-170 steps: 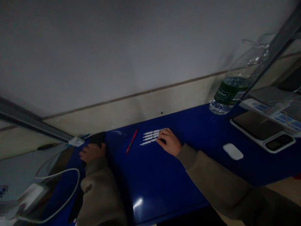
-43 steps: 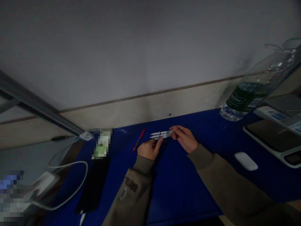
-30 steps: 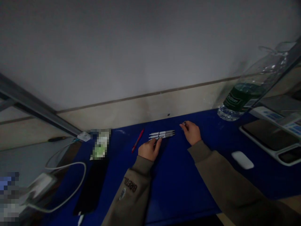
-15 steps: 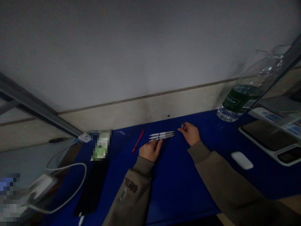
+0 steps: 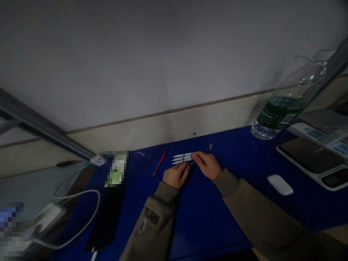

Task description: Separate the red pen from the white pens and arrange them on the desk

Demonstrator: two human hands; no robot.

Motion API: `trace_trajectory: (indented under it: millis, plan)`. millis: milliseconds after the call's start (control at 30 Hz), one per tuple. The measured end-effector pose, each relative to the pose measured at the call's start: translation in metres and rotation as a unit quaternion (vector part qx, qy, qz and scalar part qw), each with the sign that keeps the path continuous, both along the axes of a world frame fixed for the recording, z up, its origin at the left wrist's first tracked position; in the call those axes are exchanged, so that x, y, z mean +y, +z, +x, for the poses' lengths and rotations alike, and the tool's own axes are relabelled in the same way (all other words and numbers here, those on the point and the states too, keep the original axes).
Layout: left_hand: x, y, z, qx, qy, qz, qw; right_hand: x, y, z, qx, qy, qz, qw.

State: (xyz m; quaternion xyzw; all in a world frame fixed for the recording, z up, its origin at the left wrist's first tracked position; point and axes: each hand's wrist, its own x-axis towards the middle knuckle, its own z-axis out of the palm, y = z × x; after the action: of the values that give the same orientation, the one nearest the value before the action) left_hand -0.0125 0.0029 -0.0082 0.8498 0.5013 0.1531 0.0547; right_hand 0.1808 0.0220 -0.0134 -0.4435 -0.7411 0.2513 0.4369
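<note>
Three white pens (image 5: 182, 158) lie side by side on the blue table (image 5: 206, 224), tips to the left. My right hand (image 5: 207, 165) is closed at their right ends, its fingertips pressed together and touching them. Just below the pens, my left hand (image 5: 175, 175) is closed, with its fingertips at the lowest pen; what it may hold is hidden. A small grey object (image 5: 211, 145) stands or lies near the wall, above my right hand. To the left of the pens is a red pen (image 5: 159, 164), set at a slant.
At the back right stands a large clear bottle (image 5: 277, 117) with a green label. A scale (image 5: 307, 156) and a white mouse-like object (image 5: 280, 185) are on the right. A black phone (image 5: 106, 217) with a white cable (image 5: 94, 217) lies at the left.
My right hand has let go of the small grey object near the wall and moved left to the pens' right ends. My left hand has barely moved.
</note>
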Motion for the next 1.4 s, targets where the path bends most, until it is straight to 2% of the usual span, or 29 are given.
trace_trajectory:
  millis: [100, 333, 400, 467, 567, 700, 933, 1033, 1133, 1267, 1400]
  plan:
    - [0.002, -0.005, -0.002, 0.009, -0.015, 0.001, 1.000, -0.004, -0.003, -0.012, -0.007, 0.065, -0.058, 0.996]
    - [0.008, -0.017, -0.006, -0.042, -0.061, -0.005, 0.997, -0.012, -0.004, -0.022, 0.037, 0.094, -0.108, 0.989]
    - [0.007, -0.017, -0.005, -0.054, -0.060, -0.001, 0.997, -0.012, -0.005, -0.023, 0.053, 0.092, -0.119, 0.987]
    - [0.006, -0.015, -0.004, -0.055, -0.033, 0.005, 0.998, -0.009, -0.006, -0.023, 0.080, 0.083, -0.130, 0.985]
    - [0.005, -0.011, -0.004, -0.038, 0.019, 0.011, 0.999, -0.003, -0.009, -0.018, 0.133, 0.045, -0.150, 0.979]
    - [0.006, -0.009, -0.003, -0.025, 0.037, 0.008, 0.999, 0.005, -0.014, -0.012, 0.191, 0.010, -0.180, 0.965]
    - [0.005, -0.010, -0.003, -0.030, 0.021, 0.014, 0.999, 0.006, -0.018, -0.013, 0.227, 0.028, -0.207, 0.951]
    - [0.004, -0.008, -0.003, -0.023, 0.042, 0.018, 0.999, 0.007, -0.018, -0.013, 0.254, 0.037, -0.212, 0.943]
    - [0.004, -0.007, -0.003, -0.009, 0.069, 0.019, 0.997, 0.008, -0.018, -0.012, 0.249, 0.032, -0.198, 0.948]
    - [0.005, -0.008, -0.003, -0.010, 0.060, 0.013, 0.998, 0.008, -0.017, -0.012, 0.214, 0.020, -0.179, 0.960]
    - [0.004, -0.006, -0.002, -0.016, 0.055, 0.009, 0.998, 0.007, -0.016, -0.013, 0.217, 0.021, -0.189, 0.958]
